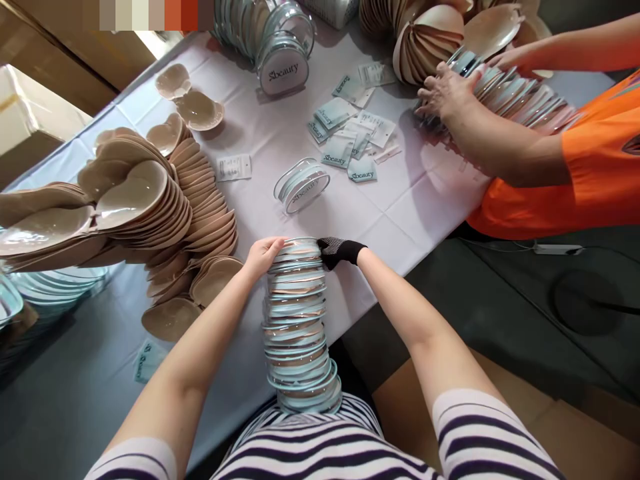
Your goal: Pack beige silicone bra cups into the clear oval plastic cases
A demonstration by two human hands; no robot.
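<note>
A long row of clear oval cases with pale blue rims runs from my striped shirt to the middle of the table. Beige bra cups show inside several of them. At the row's far end, the fingers of my bare left hand press on the left side. Opposite, my right hand, in a black dotted glove, grips the right side, its fingertips partly hidden. Just beyond stands a separate pair of cases printed "beauty".
Nested beige bra cups are heaped at left. Small "beauty" packets lie scattered ahead. More blue-rimmed cases stand at the back. At right, a co-worker's hand rests on another row of cases.
</note>
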